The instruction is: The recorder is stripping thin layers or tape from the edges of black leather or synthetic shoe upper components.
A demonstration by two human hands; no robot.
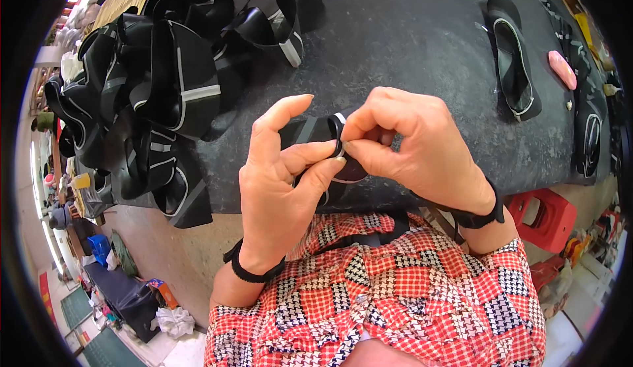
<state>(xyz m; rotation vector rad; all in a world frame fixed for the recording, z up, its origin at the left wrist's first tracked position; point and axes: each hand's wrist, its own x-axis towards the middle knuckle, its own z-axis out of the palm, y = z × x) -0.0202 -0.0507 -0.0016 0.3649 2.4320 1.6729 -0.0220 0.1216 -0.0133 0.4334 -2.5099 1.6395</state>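
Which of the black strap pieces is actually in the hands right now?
The small black piece pinched between left hand and right hand; the heap at left and single piece at right lie untouched.

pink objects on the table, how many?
1. A pink oval object lies on the dark table at the far right, beside black strap pieces. Others may be hidden under the strap pile on the left.

Dark grey desk (409, 31) fills most of view, bright daylight. Red plastic stool (544, 215) under its right edge. Pale concrete floor (165, 255) below left, w/ blue crate (100, 247) and white rag (175, 321).
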